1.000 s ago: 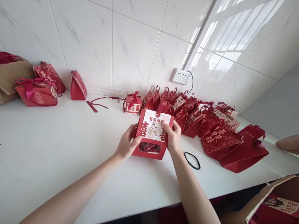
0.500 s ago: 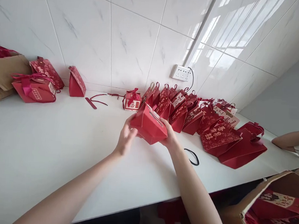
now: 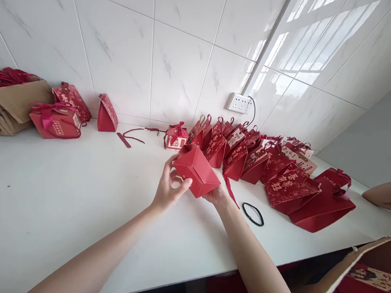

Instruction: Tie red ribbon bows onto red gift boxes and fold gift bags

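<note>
A plain red folded box (image 3: 196, 171) is held above the white table, tilted, between both hands. My left hand (image 3: 171, 185) grips its left side, with the thumb on the near face and fingers behind. My right hand (image 3: 217, 192) holds it from the right and below, its fingers partly hidden by the box. A dark red ribbon (image 3: 231, 193) hangs beside my right wrist. Just behind stands a small red box with a bow (image 3: 177, 137). To the right of my right hand lies a black elastic loop (image 3: 253, 214).
Several red gift boxes (image 3: 291, 186) line the table's back right. At the left are a brown bag (image 3: 19, 103), more red boxes (image 3: 59, 123) and cords (image 3: 134, 134). An open carton (image 3: 347, 268) is at lower right; another person's arm (image 3: 384, 192) shows at the right edge.
The held box has turned, showing more of its plain faces. My left thumb now presses on its near face, and a ribbon has come into view by my right wrist. The view has shifted slightly.
</note>
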Demonstrator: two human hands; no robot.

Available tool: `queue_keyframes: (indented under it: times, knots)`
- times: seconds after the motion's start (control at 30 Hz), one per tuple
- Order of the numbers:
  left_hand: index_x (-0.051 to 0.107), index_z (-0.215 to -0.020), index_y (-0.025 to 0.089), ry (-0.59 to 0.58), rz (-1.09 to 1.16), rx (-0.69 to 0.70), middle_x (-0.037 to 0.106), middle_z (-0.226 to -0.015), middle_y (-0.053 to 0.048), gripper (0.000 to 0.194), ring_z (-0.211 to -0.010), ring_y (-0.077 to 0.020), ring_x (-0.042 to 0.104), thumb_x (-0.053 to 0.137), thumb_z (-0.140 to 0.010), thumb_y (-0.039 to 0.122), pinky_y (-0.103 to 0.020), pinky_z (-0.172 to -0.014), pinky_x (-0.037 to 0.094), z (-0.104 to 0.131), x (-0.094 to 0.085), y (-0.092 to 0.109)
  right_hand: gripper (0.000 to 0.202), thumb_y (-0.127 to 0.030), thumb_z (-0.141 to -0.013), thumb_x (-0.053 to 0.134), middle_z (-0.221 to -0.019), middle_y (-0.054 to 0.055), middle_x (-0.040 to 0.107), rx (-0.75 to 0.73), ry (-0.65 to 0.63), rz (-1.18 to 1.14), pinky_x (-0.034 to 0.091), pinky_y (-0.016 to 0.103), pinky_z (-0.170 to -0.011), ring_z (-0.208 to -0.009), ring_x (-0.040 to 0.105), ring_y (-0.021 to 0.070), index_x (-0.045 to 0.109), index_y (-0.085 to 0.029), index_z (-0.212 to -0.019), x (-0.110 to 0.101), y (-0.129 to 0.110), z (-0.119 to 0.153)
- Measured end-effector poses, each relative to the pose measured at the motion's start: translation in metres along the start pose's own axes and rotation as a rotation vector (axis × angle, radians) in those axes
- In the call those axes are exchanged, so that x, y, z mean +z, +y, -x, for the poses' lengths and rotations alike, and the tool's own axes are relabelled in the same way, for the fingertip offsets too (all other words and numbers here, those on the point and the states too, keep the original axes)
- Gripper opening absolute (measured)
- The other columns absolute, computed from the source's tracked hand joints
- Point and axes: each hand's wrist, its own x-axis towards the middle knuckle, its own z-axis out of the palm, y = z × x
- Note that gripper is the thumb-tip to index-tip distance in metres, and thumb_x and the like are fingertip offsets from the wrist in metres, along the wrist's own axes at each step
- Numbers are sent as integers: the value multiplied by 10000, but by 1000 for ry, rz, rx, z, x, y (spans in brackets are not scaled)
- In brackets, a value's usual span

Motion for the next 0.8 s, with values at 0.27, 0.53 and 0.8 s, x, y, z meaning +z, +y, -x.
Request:
queue_keyframes:
  times: [0.27, 0.53, 0.8]
  knots:
    - [395, -1201, 267, 0, 6, 12, 595, -1092, -51, 537, -853, -158, 620, 658, -742, 365, -289, -714, 527, 2, 0, -1, 245, -441, -770, 562, -596, -22, 621, 56, 43, -75, 483, 309, -565, -555, 574, 166, 551, -213, -678, -4, -4, 1]
    - [518, -1085, 226, 54, -122, 84, 601, -1020, -57, 386, -906, -180, 615, 617, -773, 430, -308, -764, 533, 5, 1, -1, 307, -508, -771, 573, -688, 8, 681, -10, 106, -15, 504, 322, -614, -638, 633, 192, 581, -201, -771, -7, -7, 3]
    - [485, -1075, 216, -119, -105, 60, 583, -1065, -84, 498, -929, -227, 597, 603, -718, 541, -375, -811, 492, 7, -3, -3, 465, -589, -786, 514, -910, 68, 721, -237, 256, -84, 543, 411, -695, -811, 679, 266, 617, -192, -1005, -10, -14, 5]
